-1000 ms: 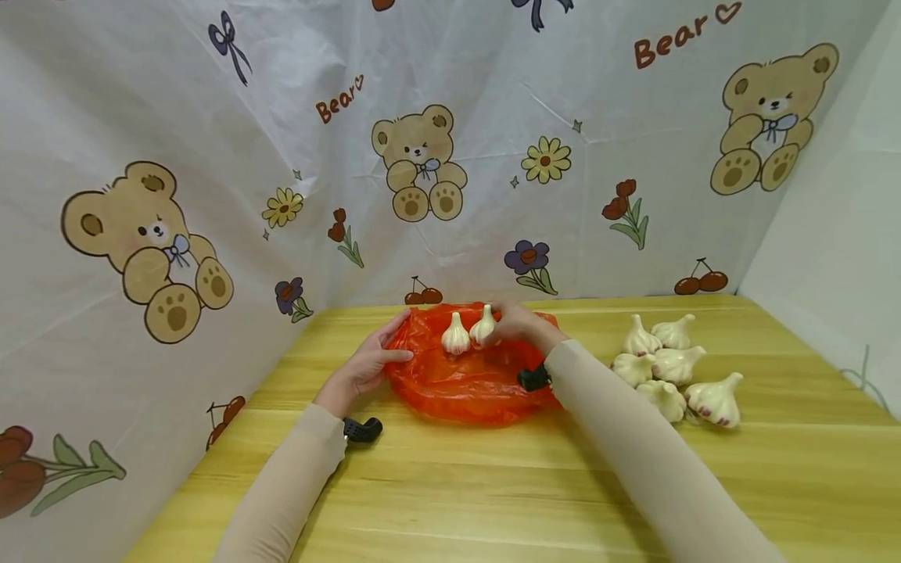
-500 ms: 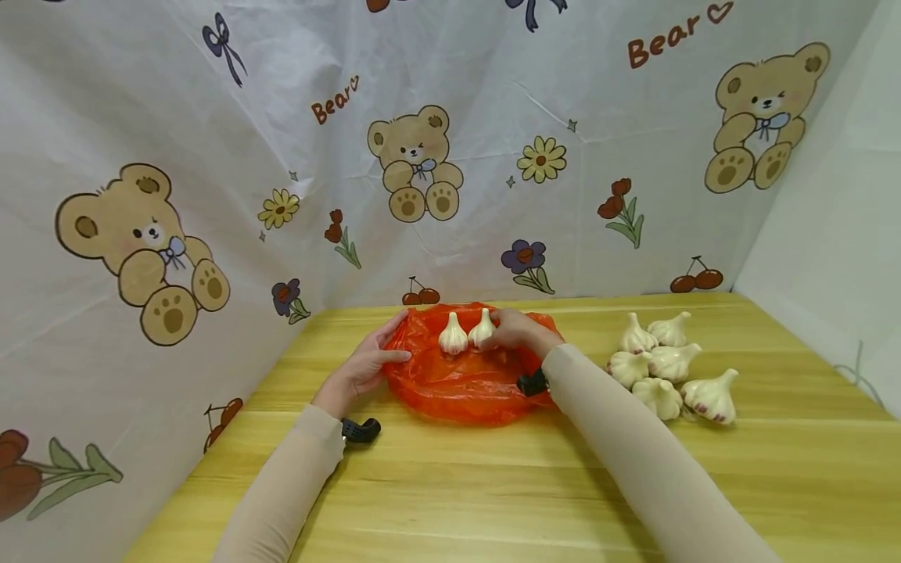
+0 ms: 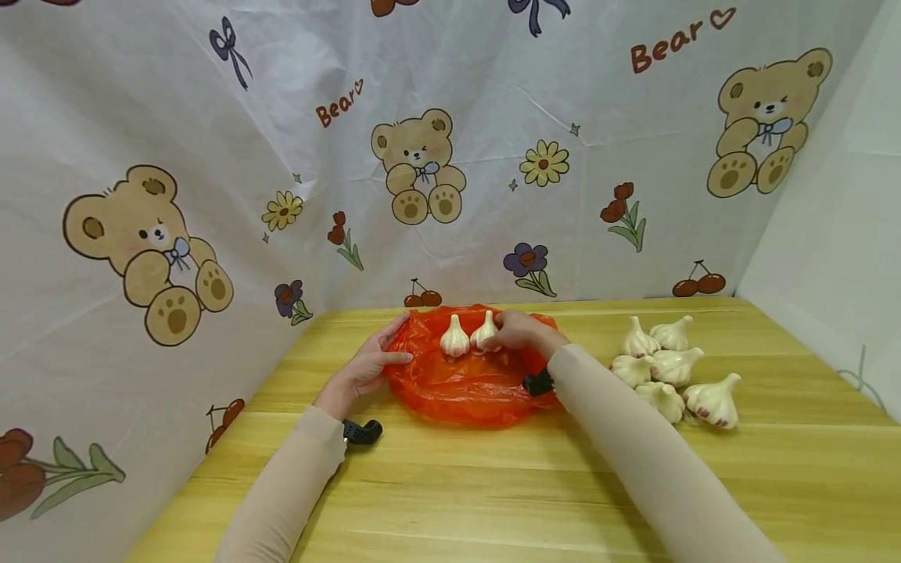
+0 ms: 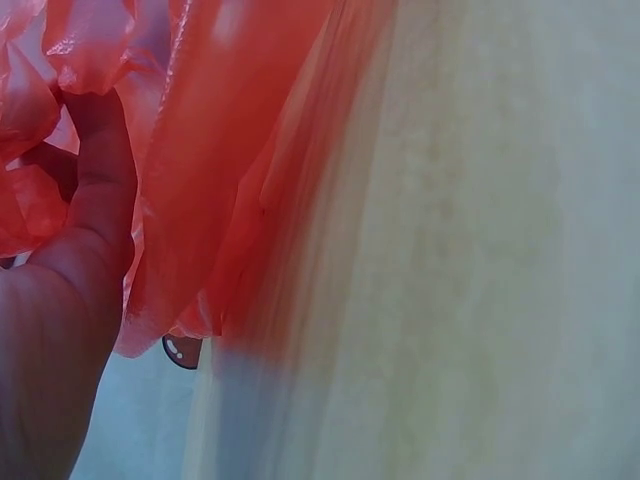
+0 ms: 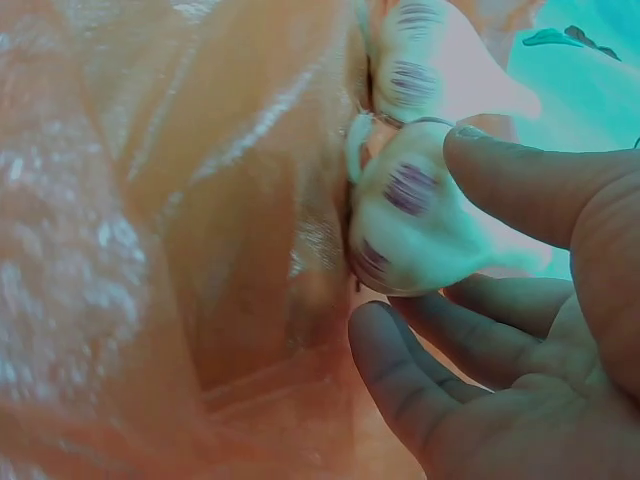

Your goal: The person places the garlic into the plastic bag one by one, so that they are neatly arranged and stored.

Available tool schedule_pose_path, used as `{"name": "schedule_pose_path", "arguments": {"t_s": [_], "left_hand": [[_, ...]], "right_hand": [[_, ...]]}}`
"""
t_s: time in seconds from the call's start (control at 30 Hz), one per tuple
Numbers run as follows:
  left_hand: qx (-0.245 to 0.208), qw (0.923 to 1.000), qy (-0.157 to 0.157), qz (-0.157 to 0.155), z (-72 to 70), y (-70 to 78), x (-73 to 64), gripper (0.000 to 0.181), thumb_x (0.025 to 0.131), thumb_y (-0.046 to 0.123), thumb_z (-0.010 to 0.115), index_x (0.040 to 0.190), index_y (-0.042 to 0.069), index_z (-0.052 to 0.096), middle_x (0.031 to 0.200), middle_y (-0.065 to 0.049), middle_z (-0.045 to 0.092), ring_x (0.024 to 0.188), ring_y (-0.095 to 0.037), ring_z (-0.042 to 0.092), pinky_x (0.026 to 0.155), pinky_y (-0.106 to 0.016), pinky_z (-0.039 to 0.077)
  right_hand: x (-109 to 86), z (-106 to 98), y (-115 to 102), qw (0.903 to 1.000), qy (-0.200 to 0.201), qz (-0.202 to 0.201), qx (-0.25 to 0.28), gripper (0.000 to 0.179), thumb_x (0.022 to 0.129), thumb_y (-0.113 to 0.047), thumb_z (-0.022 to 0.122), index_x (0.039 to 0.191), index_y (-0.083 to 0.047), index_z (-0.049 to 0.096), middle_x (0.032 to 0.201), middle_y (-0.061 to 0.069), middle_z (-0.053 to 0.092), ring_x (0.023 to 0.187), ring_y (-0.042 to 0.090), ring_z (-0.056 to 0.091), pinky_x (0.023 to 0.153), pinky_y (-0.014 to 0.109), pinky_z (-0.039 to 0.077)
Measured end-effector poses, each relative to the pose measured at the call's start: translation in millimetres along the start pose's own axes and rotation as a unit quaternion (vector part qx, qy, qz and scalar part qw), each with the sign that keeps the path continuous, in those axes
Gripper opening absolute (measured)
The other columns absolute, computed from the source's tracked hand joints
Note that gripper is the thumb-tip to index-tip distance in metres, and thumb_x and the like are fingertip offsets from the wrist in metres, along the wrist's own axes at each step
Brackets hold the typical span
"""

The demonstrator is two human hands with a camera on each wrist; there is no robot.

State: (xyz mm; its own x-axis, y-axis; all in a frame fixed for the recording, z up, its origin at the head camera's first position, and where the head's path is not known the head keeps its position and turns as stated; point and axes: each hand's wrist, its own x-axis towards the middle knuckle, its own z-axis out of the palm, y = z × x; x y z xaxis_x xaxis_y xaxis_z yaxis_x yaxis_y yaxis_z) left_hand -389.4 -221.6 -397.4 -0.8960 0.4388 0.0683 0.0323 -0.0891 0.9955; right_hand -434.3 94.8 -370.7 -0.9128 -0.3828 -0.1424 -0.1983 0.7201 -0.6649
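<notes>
A red plastic bag lies spread with its mouth open on the table. My left hand holds its left edge, thumb on the near side; in the left wrist view the fingers curl into the crinkled film. Two white garlic bulbs stand upright side by side within the bag. My right hand holds the right garlic bulb between thumb and fingers, the thumb tip on its upper side. The left garlic bulb stands right beside it, untouched.
Several more garlic bulbs lie clustered on the wooden table to the right, beyond my right forearm. A bear-print cloth hangs along the back and left. A white wall closes off the right side.
Both hands, the bag and the two garlic bulbs stay almost where they were. The head view shifts slightly.
</notes>
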Motion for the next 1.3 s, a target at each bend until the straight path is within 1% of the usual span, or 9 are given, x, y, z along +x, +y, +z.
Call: {"name": "schedule_pose_path", "arguments": {"t_s": [0.1, 0.17, 0.27, 0.47, 0.7, 0.8, 0.97, 1.07, 1.3], "left_hand": [[-0.003, 1.0000, 0.000, -0.002, 0.0, 0.0, 0.9, 0.090, 0.094, -0.012, 0.059, 0.167, 0.024, 0.019, 0.172, -0.007, 0.019, 0.153, -0.036, 0.030, 0.104, -0.036, 0.054], [-0.004, 1.0000, -0.002, -0.003, -0.1, 0.4, 1.3, 0.090, 0.094, -0.012, 0.059, 0.167, 0.024, 0.018, 0.172, -0.007, 0.019, 0.153, -0.036, 0.029, 0.104, -0.035, 0.054], [-0.004, 1.0000, -0.005, -0.001, 0.4, 1.7, 0.7, 0.091, 0.094, -0.013, 0.058, 0.167, 0.023, 0.017, 0.173, -0.007, 0.018, 0.154, -0.037, 0.028, 0.105, -0.036, 0.054], [-0.007, 1.0000, -0.001, 0.000, 0.3, 3.1, -0.2, 0.091, 0.094, -0.013, 0.059, 0.167, 0.024, 0.018, 0.173, -0.006, 0.018, 0.155, -0.037, 0.026, 0.105, -0.035, 0.054], [-0.006, 1.0000, -0.007, 0.001, 0.7, 2.8, -0.8, 0.092, 0.094, -0.014, 0.057, 0.167, 0.023, 0.015, 0.173, -0.008, 0.016, 0.155, -0.039, 0.025, 0.105, -0.036, 0.054], [-0.004, 1.0000, -0.009, 0.001, -0.1, 2.0, 0.3, 0.092, 0.094, -0.013, 0.058, 0.167, 0.024, 0.016, 0.173, -0.008, 0.017, 0.155, -0.038, 0.026, 0.105, -0.036, 0.054], [-0.006, 1.0000, -0.005, 0.002, -1.4, 1.6, 0.5, 0.091, 0.094, -0.011, 0.060, 0.166, 0.025, 0.019, 0.173, -0.007, 0.017, 0.154, -0.037, 0.028, 0.104, -0.036, 0.054], [-0.007, 1.0000, -0.003, 0.003, -1.9, 1.7, -0.1, 0.091, 0.094, -0.011, 0.060, 0.167, 0.025, 0.019, 0.173, -0.007, 0.017, 0.154, -0.037, 0.027, 0.104, -0.035, 0.054], [-0.012, 0.9998, -0.016, 0.002, -2.2, 1.2, -0.1, 0.092, 0.095, -0.011, 0.058, 0.167, 0.023, 0.014, 0.174, -0.007, 0.014, 0.156, -0.037, 0.023, 0.105, -0.034, 0.054]], "right_hand": [[-2.7, -4.1, -1.8, 0.9997, 0.012, -0.011, -0.017, 0.050, 0.095, -0.031, 0.074, 0.131, 0.002, 0.062, 0.118, 0.017, 0.068, 0.102, 0.027, 0.062, 0.097, 0.038, 0.055], [-5.4, -7.2, -3.8, 0.9996, 0.014, -0.018, -0.015, 0.056, 0.096, -0.029, 0.072, 0.139, 0.005, 0.057, 0.134, 0.021, 0.063, 0.117, 0.033, 0.060, 0.110, 0.045, 0.050], [-10.1, -12.2, -7.0, 0.9996, 0.019, -0.023, 0.000, 0.062, 0.097, -0.028, 0.071, 0.145, 0.006, 0.051, 0.146, 0.024, 0.055, 0.131, 0.039, 0.055, 0.117, 0.052, 0.044], [-19.2, -18.8, -13.3, 0.9983, 0.027, -0.049, 0.016, 0.061, 0.098, -0.027, 0.070, 0.144, 0.006, 0.051, 0.145, 0.026, 0.056, 0.132, 0.041, 0.056, 0.113, 0.052, 0.049], [-34.6, -22.4, -18.7, 0.9965, 0.028, -0.078, 0.011, 0.062, 0.096, -0.027, 0.071, 0.144, 0.008, 0.051, 0.145, 0.028, 0.056, 0.134, 0.043, 0.053, 0.114, 0.054, 0.047], [-43.3, -24.8, -20.2, 0.9950, 0.032, -0.095, 0.004, 0.062, 0.096, -0.029, 0.072, 0.144, 0.006, 0.052, 0.144, 0.027, 0.056, 0.133, 0.043, 0.053, 0.114, 0.056, 0.047], [-62.6, -30.0, -23.8, 0.9907, 0.037, -0.130, 0.009, 0.060, 0.096, -0.028, 0.073, 0.144, 0.001, 0.054, 0.147, 0.026, 0.055, 0.137, 0.046, 0.050, 0.113, 0.058, 0.047], [-72.8, -32.6, -24.0, 0.9884, 0.032, -0.148, 0.014, 0.061, 0.095, -0.029, 0.073, 0.146, -0.002, 0.053, 0.148, 0.025, 0.054, 0.137, 0.046, 0.052, 0.111, 0.058, 0.049], [-91.3, -34.3, -22.6, 0.9878, 0.020, -0.153, 0.022, 0.070, 0.095, -0.033, 0.075, 0.152, -0.004, 0.047, 0.151, 0.021, 0.053, 0.131, 0.045, 0.058, 0.106, 0.054, 0.055]]}}
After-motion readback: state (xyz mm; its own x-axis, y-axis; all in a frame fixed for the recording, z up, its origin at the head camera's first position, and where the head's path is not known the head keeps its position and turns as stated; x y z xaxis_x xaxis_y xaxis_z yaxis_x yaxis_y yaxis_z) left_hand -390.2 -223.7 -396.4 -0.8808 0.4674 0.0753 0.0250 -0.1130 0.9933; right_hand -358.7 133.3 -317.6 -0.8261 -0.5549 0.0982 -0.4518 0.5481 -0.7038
